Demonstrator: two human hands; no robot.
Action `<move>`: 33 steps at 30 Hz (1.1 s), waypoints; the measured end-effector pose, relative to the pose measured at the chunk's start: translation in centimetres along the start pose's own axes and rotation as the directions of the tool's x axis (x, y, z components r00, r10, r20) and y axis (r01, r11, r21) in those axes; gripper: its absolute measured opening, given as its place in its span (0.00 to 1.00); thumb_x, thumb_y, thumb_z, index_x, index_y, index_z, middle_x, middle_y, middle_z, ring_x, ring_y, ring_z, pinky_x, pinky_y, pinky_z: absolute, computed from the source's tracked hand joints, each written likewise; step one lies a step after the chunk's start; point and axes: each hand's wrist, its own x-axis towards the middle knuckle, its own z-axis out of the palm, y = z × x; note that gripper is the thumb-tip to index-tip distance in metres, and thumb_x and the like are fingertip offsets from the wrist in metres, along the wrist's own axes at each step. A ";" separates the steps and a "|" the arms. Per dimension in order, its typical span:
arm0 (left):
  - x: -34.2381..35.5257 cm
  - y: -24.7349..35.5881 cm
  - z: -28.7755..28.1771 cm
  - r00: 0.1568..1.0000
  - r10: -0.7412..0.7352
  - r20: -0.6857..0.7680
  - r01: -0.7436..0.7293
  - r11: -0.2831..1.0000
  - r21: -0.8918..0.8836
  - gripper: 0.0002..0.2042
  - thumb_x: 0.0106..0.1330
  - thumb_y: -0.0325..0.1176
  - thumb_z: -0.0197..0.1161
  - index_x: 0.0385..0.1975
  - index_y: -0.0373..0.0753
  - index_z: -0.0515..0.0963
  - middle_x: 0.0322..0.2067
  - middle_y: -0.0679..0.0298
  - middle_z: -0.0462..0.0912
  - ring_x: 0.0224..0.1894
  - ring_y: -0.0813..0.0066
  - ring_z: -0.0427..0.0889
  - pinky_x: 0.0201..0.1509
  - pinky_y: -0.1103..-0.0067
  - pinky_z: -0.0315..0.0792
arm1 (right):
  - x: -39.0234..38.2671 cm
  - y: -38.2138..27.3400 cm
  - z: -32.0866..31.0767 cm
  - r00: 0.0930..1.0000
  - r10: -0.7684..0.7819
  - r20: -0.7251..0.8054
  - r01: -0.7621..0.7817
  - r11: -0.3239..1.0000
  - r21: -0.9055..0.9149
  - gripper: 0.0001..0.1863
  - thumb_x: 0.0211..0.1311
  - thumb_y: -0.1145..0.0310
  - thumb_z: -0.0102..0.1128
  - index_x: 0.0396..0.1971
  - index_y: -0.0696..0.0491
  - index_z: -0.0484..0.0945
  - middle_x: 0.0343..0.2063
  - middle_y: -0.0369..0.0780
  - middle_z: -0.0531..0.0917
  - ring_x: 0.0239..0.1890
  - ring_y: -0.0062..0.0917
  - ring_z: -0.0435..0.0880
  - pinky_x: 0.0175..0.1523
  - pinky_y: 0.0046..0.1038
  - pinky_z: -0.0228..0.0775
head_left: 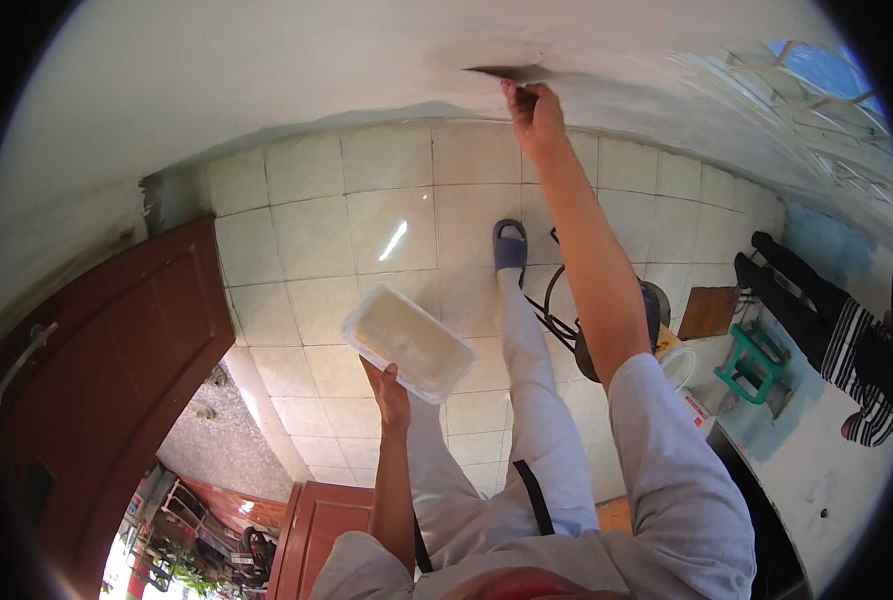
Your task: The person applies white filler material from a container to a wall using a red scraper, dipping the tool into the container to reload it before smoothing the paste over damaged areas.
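With its fingers wrapped round the near edge, my left hand [391,398] carries a clear rectangular plastic tub [463,362]. A smooth cream-coloured paste [407,335] lies inside it. My right arm reaches far forward, and the right hand [539,115] grips a putty knife [495,72], its thin dark blade laid against the white wall [297,70]. A greyish shadow or smear surrounds the blade. The handle is mostly hidden by my fingers.
Brown panelled door [97,370] stands ajar at left, beside an outdoor opening. Pale tiles [387,230] cover the floor. To the right are a dark rounded object with cables [589,345], a green plastic stool [752,365], hanging dark and striped clothes [817,305] and a window grille [827,125].
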 end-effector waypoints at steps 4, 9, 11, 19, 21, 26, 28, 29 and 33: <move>-0.6 0.3 0.4 1.000 -0.017 0.000 0.017 1.000 0.006 0.47 0.64 0.44 0.65 0.78 0.42 0.43 0.73 0.57 0.55 0.75 0.60 0.55 0.77 0.64 0.51 | -5.6 -5.4 5.1 0.989 -0.147 0.029 0.145 0.987 0.075 0.12 0.69 0.76 0.41 0.37 0.70 0.72 0.36 0.51 0.83 0.38 0.38 0.85 0.44 0.26 0.87; -1.0 0.5 2.9 0.998 -0.045 0.031 0.045 0.999 -0.001 0.47 0.64 0.43 0.65 0.78 0.42 0.43 0.73 0.57 0.56 0.74 0.61 0.58 0.76 0.65 0.51 | -14.2 -9.8 5.8 0.965 -0.264 0.009 0.262 0.963 0.066 0.10 0.69 0.77 0.50 0.37 0.71 0.75 0.39 0.51 0.82 0.43 0.35 0.85 0.38 0.22 0.84; -1.3 0.5 3.7 0.999 -0.052 0.015 0.052 0.999 -0.011 0.46 0.64 0.42 0.65 0.78 0.42 0.43 0.73 0.57 0.56 0.74 0.61 0.58 0.76 0.65 0.52 | -17.0 -9.9 4.1 0.959 -0.279 0.043 0.276 0.958 0.073 0.05 0.67 0.73 0.56 0.35 0.59 0.76 0.35 0.40 0.83 0.35 0.23 0.82 0.44 0.24 0.79; -0.6 3.9 6.5 0.995 0.059 0.080 -0.064 0.995 0.072 0.49 0.63 0.46 0.67 0.78 0.40 0.43 0.74 0.56 0.53 0.76 0.60 0.52 0.78 0.65 0.46 | -28.3 -7.7 3.8 0.966 -0.195 0.170 0.241 0.915 -0.323 0.08 0.68 0.70 0.60 0.44 0.55 0.78 0.38 0.34 0.84 0.38 0.19 0.84 0.44 0.24 0.75; -0.4 5.4 7.2 0.994 0.071 0.082 -0.077 0.995 0.067 0.49 0.62 0.47 0.67 0.78 0.39 0.43 0.74 0.56 0.52 0.76 0.59 0.52 0.78 0.64 0.46 | -29.6 -7.9 3.8 0.952 -0.165 0.256 0.255 0.891 -0.375 0.09 0.69 0.73 0.58 0.46 0.57 0.79 0.40 0.36 0.84 0.41 0.22 0.84 0.46 0.27 0.76; -2.1 10.3 8.8 0.981 0.172 0.085 -0.175 0.984 0.025 0.48 0.62 0.46 0.66 0.77 0.38 0.45 0.74 0.55 0.53 0.76 0.60 0.52 0.78 0.65 0.46 | -34.3 -9.9 8.1 0.685 -0.146 0.714 0.692 0.436 -0.575 0.14 0.61 0.82 0.57 0.46 0.59 0.83 0.45 0.40 0.84 0.50 0.34 0.84 0.56 0.35 0.76; -3.3 12.4 9.3 0.975 0.206 0.085 -0.211 0.977 0.044 0.48 0.62 0.45 0.66 0.77 0.38 0.45 0.74 0.55 0.54 0.76 0.60 0.52 0.78 0.65 0.46 | -36.4 -11.8 10.0 0.261 -0.034 0.965 0.964 -0.045 -0.262 0.16 0.54 0.78 0.67 0.44 0.49 0.88 0.48 0.36 0.84 0.57 0.33 0.81 0.66 0.46 0.71; -3.8 13.6 9.6 0.970 0.223 0.101 -0.229 0.972 0.050 0.47 0.62 0.45 0.66 0.77 0.38 0.46 0.73 0.55 0.55 0.76 0.61 0.53 0.78 0.65 0.46 | -37.8 -12.3 10.9 0.247 -0.041 0.968 0.969 -0.022 -0.248 0.16 0.54 0.78 0.67 0.44 0.49 0.88 0.48 0.36 0.84 0.57 0.33 0.81 0.66 0.46 0.71; -7.5 19.9 11.5 0.941 0.258 0.220 -0.290 0.948 0.132 0.47 0.62 0.45 0.65 0.77 0.38 0.47 0.73 0.54 0.55 0.75 0.60 0.57 0.76 0.64 0.52 | -43.9 -14.4 12.4 0.244 -0.049 0.969 0.966 -0.076 -0.247 0.20 0.44 0.77 0.68 0.41 0.47 0.90 0.49 0.37 0.84 0.59 0.38 0.81 0.71 0.50 0.64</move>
